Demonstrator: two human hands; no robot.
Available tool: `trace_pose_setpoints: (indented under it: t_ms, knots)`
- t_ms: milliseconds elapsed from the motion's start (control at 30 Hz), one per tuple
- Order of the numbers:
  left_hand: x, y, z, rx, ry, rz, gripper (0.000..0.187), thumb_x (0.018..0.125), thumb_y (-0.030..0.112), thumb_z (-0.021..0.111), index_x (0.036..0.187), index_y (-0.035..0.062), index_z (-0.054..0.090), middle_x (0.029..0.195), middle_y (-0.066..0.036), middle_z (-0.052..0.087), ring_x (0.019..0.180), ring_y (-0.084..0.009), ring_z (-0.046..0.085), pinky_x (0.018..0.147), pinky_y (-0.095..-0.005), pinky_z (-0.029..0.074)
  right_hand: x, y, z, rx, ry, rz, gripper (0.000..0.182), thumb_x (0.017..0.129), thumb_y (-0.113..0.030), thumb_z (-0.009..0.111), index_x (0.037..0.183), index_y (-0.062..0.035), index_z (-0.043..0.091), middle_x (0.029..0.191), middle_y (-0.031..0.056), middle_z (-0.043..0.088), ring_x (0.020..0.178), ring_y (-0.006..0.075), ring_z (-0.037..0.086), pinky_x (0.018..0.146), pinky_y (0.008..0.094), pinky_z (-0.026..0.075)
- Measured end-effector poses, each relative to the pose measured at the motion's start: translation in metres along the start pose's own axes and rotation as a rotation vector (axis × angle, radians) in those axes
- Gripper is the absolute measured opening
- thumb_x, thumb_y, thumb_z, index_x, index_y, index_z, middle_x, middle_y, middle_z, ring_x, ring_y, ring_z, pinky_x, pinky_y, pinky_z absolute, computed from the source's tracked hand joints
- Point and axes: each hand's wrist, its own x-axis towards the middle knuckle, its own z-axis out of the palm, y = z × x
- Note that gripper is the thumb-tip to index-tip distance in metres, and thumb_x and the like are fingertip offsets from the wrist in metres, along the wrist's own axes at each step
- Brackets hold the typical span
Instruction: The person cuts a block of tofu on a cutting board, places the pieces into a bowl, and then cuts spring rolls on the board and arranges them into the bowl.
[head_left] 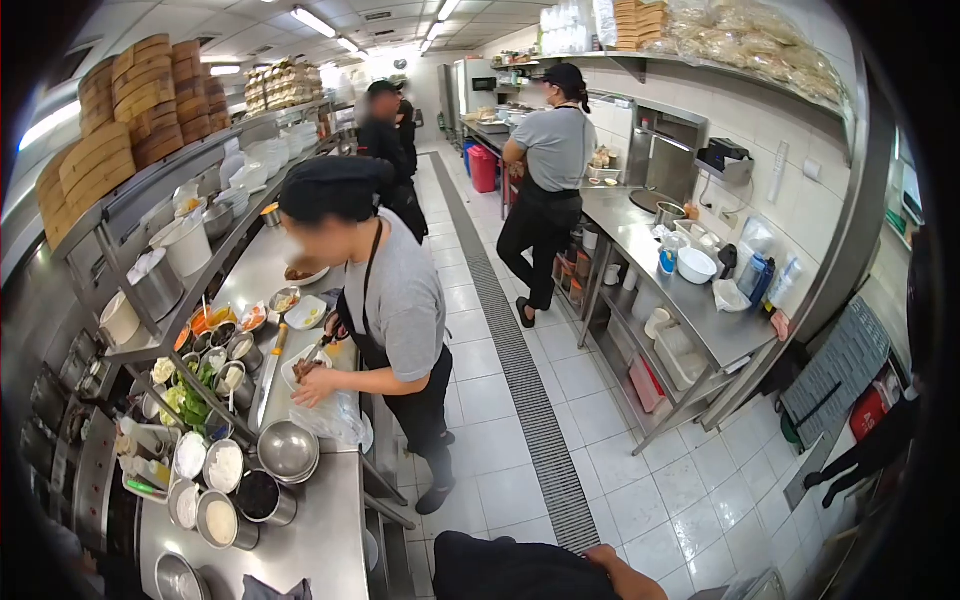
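Observation:
Neither of my hands shows. A black-clothed body (pixel 510 570) with a bare arm (pixel 625 575) fills the bottom edge, and no fingers are visible on it. Nearest to it on the left stands a steel counter (pixel 310 530). On that counter are stacked steel bowls (pixel 290 448), a pot with dark contents (pixel 262 495) and a pot with pale contents (pixel 222 520). Farther along, a co-worker in a grey shirt (pixel 405 290) bends over the counter. That person's hands hold black-handled scissors (pixel 338 328) and a brown piece of food (pixel 303 368) above a white dish.
A knife (pixel 268 385) with a yellow handle lies by the co-worker. Bamboo steamers (pixel 150 90) fill the shelf above. A floor drain grate (pixel 520 400) runs down the tiled aisle. Another co-worker (pixel 550 150) stands by the right counter (pixel 690 310). Several people are in the kitchen.

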Motion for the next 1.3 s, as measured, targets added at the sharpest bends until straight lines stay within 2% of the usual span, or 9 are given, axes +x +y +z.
trace_pose_setpoints:
  t_ms: [100,233,333,433,533,833,933,1033,1300]
  knots:
    - [0.0,-0.02,0.009,0.062,0.021,-0.097,0.04,0.094,0.041,0.059,0.116,0.0074,0.063,0.13,-0.016,0.061,0.128,-0.0389,0.053,0.104,-0.0536,0.045,0.035,0.024,0.034,0.044,0.042,-0.018,0.036,0.094,-0.043,0.054,0.121,-0.0288,0.072,0.122,0.0035,0.073,0.111,0.0272,0.07,0.09,0.0444,0.057]
    - [-0.006,-0.015,0.008,0.143,0.072,-0.167,0.041,0.097,0.043,0.056,0.118,0.0089,0.064,0.132,-0.014,0.06,0.13,-0.0379,0.052,0.105,-0.0523,0.045,0.022,0.018,0.004,0.223,0.058,-0.057,0.044,0.087,-0.059,0.058,0.106,-0.025,0.08,0.107,0.0057,0.077,0.104,0.0291,0.072,0.091,0.0422,0.056]
    - [-0.004,-0.015,-0.003,0.147,0.101,-0.183,0.041,0.1,0.045,0.054,0.119,0.0101,0.064,0.133,-0.012,0.06,0.132,-0.0371,0.052,0.105,-0.0514,0.046,-0.007,-0.01,-0.033,0.339,0.097,0.164,0.037,0.087,-0.052,0.063,0.102,-0.0234,0.081,0.105,0.0033,0.077,0.102,0.0256,0.073,0.089,0.0394,0.057]
    - [-0.006,-0.007,-0.021,0.125,0.041,-0.191,0.04,0.101,0.042,0.053,0.122,0.0088,0.062,0.136,-0.013,0.058,0.135,-0.0381,0.049,0.109,-0.0506,0.043,-0.008,-0.009,-0.035,0.458,0.046,0.111,0.03,0.087,-0.044,0.066,0.102,-0.0224,0.081,0.105,-0.0005,0.078,0.101,0.0214,0.073,0.087,0.0363,0.058]
    - [-0.006,-0.003,-0.027,0.118,0.015,-0.191,0.04,0.101,0.04,0.052,0.123,0.0085,0.061,0.137,-0.013,0.057,0.136,-0.0384,0.048,0.109,-0.0505,0.043,-0.002,-0.004,-0.03,0.615,0.052,0.175,0.039,0.081,-0.05,0.077,0.101,-0.0169,0.081,0.102,0.0016,0.079,0.096,0.0171,0.074,0.087,0.0307,0.057]
    - [-0.007,-0.003,-0.026,0.125,0.034,-0.188,0.036,0.1,0.037,0.054,0.121,0.0088,0.06,0.138,-0.013,0.056,0.136,-0.0376,0.047,0.109,-0.05,0.043,0.019,0.016,0.002,0.332,0.135,-0.077,0.03,0.092,-0.041,0.065,0.108,-0.0202,0.08,0.109,-0.0012,0.078,0.1,0.0175,0.074,0.087,0.0307,0.057]
    - [-0.007,-0.005,-0.022,0.127,0.046,-0.188,0.035,0.1,0.037,0.055,0.121,0.0091,0.06,0.137,-0.012,0.056,0.135,-0.037,0.048,0.108,-0.0496,0.043,0.007,0.008,-0.009,0.383,0.094,-0.01,0.034,0.091,-0.044,0.064,0.113,-0.0219,0.078,0.114,-0.0027,0.076,0.102,0.0188,0.073,0.089,0.0314,0.057]
    - [-0.007,-0.004,-0.024,0.127,0.052,-0.188,0.035,0.099,0.037,0.055,0.12,0.0092,0.061,0.137,-0.011,0.057,0.134,-0.0365,0.048,0.108,-0.0494,0.043,0.005,0.002,-0.01,0.577,0.103,0.122,0.03,0.084,-0.041,0.069,0.103,-0.0218,0.081,0.101,0.0011,0.079,0.099,0.0208,0.074,0.09,0.0342,0.057]
    - [-0.006,-0.004,-0.022,0.113,0.093,-0.196,0.035,0.099,0.038,0.056,0.118,0.0091,0.062,0.135,-0.011,0.058,0.133,-0.0364,0.05,0.107,-0.0497,0.044,0.017,0.012,0.002,0.29,0.064,0.003,0.038,0.092,-0.046,0.054,0.118,-0.0265,0.075,0.116,-0.0008,0.075,0.107,0.0206,0.071,0.09,0.0339,0.057]
